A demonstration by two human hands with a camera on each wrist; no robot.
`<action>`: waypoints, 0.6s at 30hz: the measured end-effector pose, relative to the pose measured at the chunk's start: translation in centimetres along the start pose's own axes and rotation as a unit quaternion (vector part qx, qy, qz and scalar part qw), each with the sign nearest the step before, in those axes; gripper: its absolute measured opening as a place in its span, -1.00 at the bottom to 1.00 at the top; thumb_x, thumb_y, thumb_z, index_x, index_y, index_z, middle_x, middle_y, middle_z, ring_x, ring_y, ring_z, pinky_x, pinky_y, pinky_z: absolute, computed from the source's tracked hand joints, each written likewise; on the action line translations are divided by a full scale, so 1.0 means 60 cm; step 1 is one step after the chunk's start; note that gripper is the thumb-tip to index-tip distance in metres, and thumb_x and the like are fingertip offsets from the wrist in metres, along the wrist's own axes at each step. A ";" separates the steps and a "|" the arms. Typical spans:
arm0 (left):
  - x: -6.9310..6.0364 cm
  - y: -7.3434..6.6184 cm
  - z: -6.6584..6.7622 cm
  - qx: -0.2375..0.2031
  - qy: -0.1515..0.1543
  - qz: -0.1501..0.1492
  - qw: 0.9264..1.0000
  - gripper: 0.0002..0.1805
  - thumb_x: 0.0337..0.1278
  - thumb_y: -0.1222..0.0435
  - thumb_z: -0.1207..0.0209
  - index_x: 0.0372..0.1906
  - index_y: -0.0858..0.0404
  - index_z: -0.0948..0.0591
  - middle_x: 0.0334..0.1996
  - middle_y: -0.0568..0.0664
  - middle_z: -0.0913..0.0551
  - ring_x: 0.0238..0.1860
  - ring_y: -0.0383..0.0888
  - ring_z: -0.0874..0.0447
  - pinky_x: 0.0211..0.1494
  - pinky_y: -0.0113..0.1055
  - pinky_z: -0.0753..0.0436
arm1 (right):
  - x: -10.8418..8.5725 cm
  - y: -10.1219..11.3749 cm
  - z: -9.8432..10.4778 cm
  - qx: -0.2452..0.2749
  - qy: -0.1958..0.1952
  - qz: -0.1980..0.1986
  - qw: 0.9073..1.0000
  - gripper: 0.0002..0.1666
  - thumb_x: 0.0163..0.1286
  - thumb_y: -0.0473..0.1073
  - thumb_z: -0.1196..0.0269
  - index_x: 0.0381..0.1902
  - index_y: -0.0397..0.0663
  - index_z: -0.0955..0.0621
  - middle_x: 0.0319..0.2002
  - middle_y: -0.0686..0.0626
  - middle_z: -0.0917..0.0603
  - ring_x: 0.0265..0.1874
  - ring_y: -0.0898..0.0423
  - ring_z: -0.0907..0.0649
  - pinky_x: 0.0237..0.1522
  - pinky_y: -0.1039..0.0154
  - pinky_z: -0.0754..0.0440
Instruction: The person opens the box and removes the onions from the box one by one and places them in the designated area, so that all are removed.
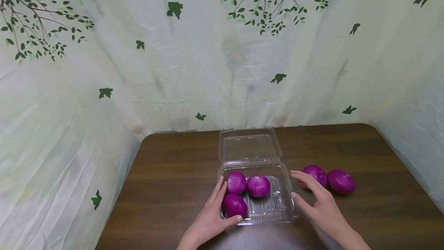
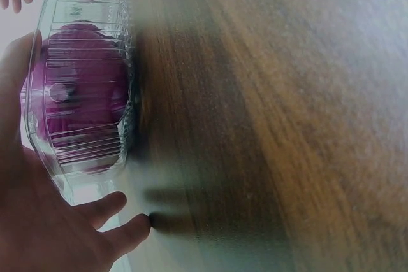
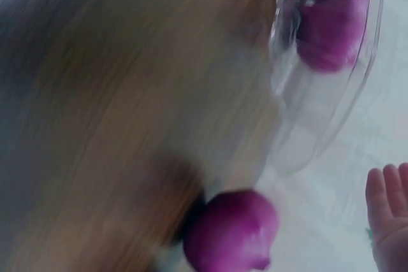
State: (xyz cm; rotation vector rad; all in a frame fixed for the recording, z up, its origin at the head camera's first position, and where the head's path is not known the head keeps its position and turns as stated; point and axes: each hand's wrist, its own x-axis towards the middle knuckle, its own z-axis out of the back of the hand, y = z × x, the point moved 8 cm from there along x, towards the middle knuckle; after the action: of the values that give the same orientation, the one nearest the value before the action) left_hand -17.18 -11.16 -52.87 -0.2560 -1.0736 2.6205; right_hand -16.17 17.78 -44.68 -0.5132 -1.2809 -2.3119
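Observation:
A clear plastic clamshell container (image 1: 279, 201) lies with its lid (image 1: 249, 146) folded back. Inside its left and middle part are three red onions: one at the back left (image 1: 236, 182), one at the back middle (image 1: 258, 186) and one at the front left (image 1: 235, 206). My left hand (image 1: 209, 219) rests along the container's left side, fingers extended, thumb at the front rim beside the front onion. To the right of the container hovers my right hand (image 1: 322, 205), its fingers spread and holding nothing. Behind it sit two more red onions (image 1: 315, 173), (image 1: 341, 181), touching or nearly so.
The brown wooden table (image 1: 173, 180) has rounded back corners. A pale curtain (image 1: 190, 68) printed with branches and green leaf-like shapes hangs behind and on both sides. The open lid reaches close to the table's back edge.

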 end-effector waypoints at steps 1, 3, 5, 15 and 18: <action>0.000 0.000 0.000 0.000 0.000 -0.001 1.000 0.16 -0.03 -0.32 -0.27 0.58 0.09 -0.04 0.58 -0.19 0.21 0.49 0.11 -0.04 0.27 0.22 -0.35 | 0.000 0.003 -0.007 0.002 0.006 0.004 1.000 -0.24 0.13 -0.41 -0.44 0.30 -0.02 -0.49 0.24 -0.08 -0.53 0.13 0.12 -0.54 0.15 0.44 -0.42; 0.000 0.000 0.000 -0.001 -0.002 -0.003 1.000 0.15 -0.03 -0.31 -0.27 0.58 0.09 -0.04 0.58 -0.18 0.21 0.49 0.10 -0.03 0.27 0.22 -0.34 | 0.000 0.007 -0.021 0.004 0.019 0.008 1.000 -0.24 0.15 -0.39 -0.44 0.31 0.00 -0.48 0.24 -0.06 -0.52 0.10 0.12 -0.56 0.14 0.43 -0.43; 0.000 0.000 0.000 -0.003 -0.002 -0.004 1.000 0.15 -0.02 -0.31 -0.28 0.58 0.09 -0.04 0.58 -0.18 0.21 0.49 0.10 -0.03 0.27 0.23 -0.34 | 0.000 0.009 -0.034 0.002 0.030 0.009 1.000 -0.23 0.15 -0.36 -0.45 0.32 0.03 -0.47 0.25 -0.02 -0.52 0.08 0.11 -0.57 0.14 0.44 -0.42; 0.000 -0.001 0.000 -0.003 -0.005 -0.007 1.000 0.15 -0.02 -0.30 -0.28 0.57 0.12 -0.05 0.58 -0.15 0.19 0.48 0.12 -0.06 0.27 0.21 -0.35 | 0.010 -0.010 -0.099 0.005 0.101 -0.012 0.995 -0.38 0.29 -0.20 -0.39 0.29 0.03 -0.49 0.30 0.03 -0.48 0.28 0.08 -0.46 0.22 0.30 -0.42; 0.001 -0.003 0.000 -0.001 -0.004 -0.008 1.000 0.15 -0.02 -0.30 -0.28 0.57 0.12 -0.05 0.58 -0.14 0.19 0.47 0.12 -0.08 0.25 0.22 -0.37 | 0.016 -0.020 -0.116 0.003 0.110 -0.014 0.994 -0.43 0.31 -0.19 -0.37 0.26 -0.02 -0.51 0.28 0.02 -0.51 0.23 0.06 -0.51 0.13 0.14 -0.54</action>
State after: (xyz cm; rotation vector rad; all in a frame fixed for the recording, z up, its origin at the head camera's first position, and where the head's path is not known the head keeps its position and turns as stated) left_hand -17.20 -11.05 -52.76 -0.2372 -1.0770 2.6079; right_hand -18.36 12.18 -48.46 -0.2325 -1.1955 -2.3117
